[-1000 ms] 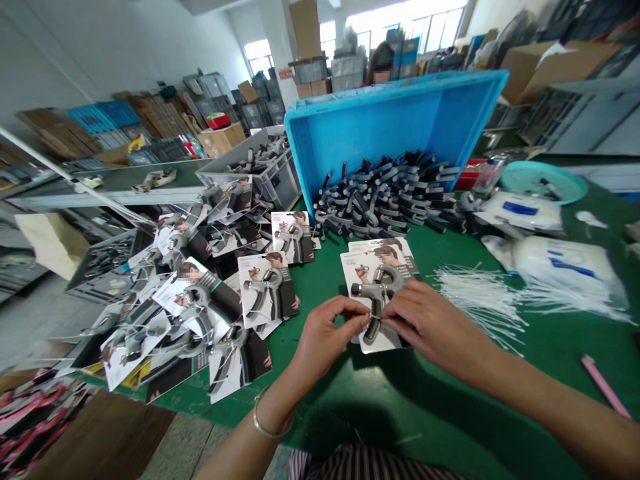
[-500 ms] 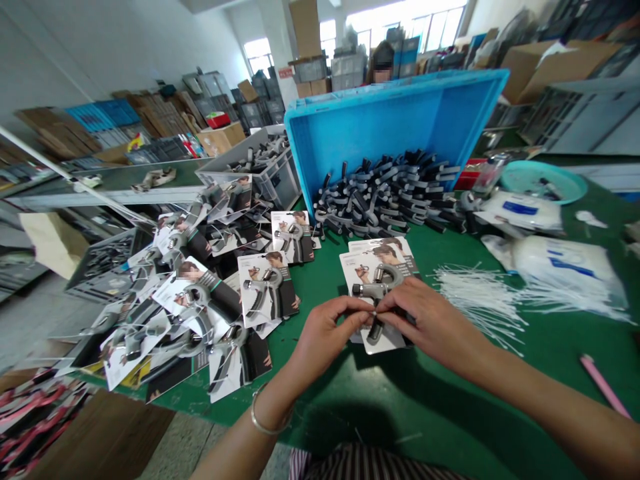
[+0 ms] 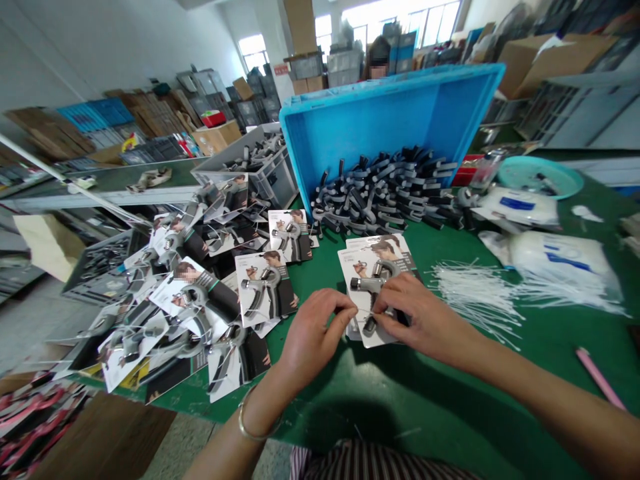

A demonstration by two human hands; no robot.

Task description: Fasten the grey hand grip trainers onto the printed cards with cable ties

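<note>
A grey and black hand grip exerciser [image 3: 369, 285] lies on a printed backing card [image 3: 353, 263] in front of me, with other cards beneath it. My left hand [image 3: 316, 328] pinches one end of a thin white cable tie [image 3: 364, 311] just left of the exerciser. Thumb and fingers of my right hand [image 3: 413, 308] are closed at the tie's other part, against the exerciser, and cover some of its handles. A loose heap of white cable ties [image 3: 473, 293] lies right of my right hand.
A blue crate [image 3: 370, 120] tipped on its side holds many exercisers. Carded exercisers [image 3: 267, 287] pile up on the left, before a grey crate [image 3: 270, 177]. Plastic bags of ties [image 3: 560, 263], a turquoise tray [image 3: 540, 175] and a pink stick [image 3: 600, 378] are on the right. A person stands behind the blue crate.
My left hand has moved left, away from my right hand, drawing out the end of the cable tie. My right hand stays by the exerciser.
</note>
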